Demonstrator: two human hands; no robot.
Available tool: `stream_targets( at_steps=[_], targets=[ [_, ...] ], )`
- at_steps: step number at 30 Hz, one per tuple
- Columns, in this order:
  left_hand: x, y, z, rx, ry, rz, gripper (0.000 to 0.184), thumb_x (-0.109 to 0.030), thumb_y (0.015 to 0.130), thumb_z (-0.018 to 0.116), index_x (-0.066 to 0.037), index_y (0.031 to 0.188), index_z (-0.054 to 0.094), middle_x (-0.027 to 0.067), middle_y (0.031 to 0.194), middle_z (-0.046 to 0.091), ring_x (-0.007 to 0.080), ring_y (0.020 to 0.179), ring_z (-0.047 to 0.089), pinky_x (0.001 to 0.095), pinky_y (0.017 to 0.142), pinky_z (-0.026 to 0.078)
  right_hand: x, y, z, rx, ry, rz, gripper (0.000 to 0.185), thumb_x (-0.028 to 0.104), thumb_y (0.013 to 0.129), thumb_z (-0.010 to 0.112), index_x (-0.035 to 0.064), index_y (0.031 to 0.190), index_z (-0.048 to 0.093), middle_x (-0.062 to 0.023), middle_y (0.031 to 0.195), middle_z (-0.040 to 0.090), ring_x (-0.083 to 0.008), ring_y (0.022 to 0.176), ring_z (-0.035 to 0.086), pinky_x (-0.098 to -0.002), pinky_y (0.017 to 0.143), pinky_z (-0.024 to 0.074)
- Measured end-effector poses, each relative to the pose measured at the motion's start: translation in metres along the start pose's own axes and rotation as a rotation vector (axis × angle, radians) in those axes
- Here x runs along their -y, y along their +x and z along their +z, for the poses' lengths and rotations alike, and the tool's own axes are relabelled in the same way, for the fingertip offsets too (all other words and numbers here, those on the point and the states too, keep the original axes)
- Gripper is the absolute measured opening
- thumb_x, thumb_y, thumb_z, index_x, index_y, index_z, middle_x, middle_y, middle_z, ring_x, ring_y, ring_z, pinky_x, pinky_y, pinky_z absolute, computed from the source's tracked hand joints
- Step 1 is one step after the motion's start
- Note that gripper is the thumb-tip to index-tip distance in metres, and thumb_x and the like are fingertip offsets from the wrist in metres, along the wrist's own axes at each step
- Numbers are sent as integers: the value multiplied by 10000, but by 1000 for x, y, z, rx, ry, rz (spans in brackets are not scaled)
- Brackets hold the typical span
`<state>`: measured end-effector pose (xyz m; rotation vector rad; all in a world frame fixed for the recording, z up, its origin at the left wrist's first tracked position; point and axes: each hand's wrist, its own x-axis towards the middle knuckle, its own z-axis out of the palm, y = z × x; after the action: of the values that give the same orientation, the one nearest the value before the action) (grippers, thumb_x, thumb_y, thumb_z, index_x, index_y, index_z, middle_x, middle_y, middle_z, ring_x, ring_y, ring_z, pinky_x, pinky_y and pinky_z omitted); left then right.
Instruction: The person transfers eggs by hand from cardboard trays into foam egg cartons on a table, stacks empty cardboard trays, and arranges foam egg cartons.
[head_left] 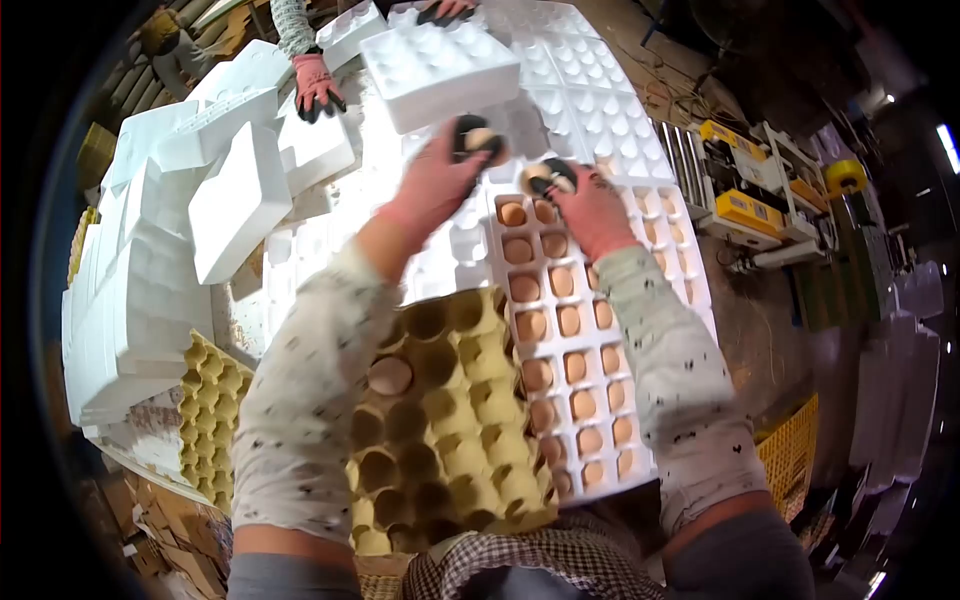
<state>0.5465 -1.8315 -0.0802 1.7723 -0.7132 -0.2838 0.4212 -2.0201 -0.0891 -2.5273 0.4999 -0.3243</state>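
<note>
Pink glove fabric, dark at the fingertips: covered the left hand [432,180] and the right hand [595,208], both somewhat blurred.
Left-hand egg [480,140]: lay between the thumb and fingertips, which were closed around it; part of its tan shell showed past the black coating.
Right-hand egg [535,178]: lay at the fingertips, gripped by bent fingers near the far end of the filled tray; blur hid the exact contact.
Shells: were smooth, matte and rounded, in shades from pale tan to pinkish brown.
Filled foam tray [556,343]: was white and moulded into square-edged pockets, with eggs standing singly in rows below the right hand.
Pulp tray [492,395]: was yellowish brown, rough and fibrous, with peaks and round cups; it stood beside the foam tray, nearer the body.
Lone egg [390,376]: rested in a pulp cup near the left sleeve [310,400], a pale cloth with small dark marks.
Foam block [440,75]: was thick, white and dimpled on top, beyond the left hand.
Co-worker's gloved hand [317,88]: spread its fingers over white foam across the table.
</note>
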Motion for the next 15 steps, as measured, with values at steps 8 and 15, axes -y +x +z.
stream_targets(
  at_steps=[8,15],
  targets=[
    [56,124,76,-14,900,55,363,-421,882,596,-126,1086,651,138,1082,641,303,1034,613,407,899,479,-76,114,11,97,-452,-334,529,512,838,634,112,1183,615,-127,1103,662,-281,1050,619,-384,879,489],
    [88,111,86,-241,883,269,338,-276,915,599,-101,1204,595,128,1055,666,332,1017,613,383,935,463,-109,142,70,-231,-137,-189,433,287,874,604,165,1288,568,-101,1086,671,-299,1117,552,-468,1064,290]
  ],
)
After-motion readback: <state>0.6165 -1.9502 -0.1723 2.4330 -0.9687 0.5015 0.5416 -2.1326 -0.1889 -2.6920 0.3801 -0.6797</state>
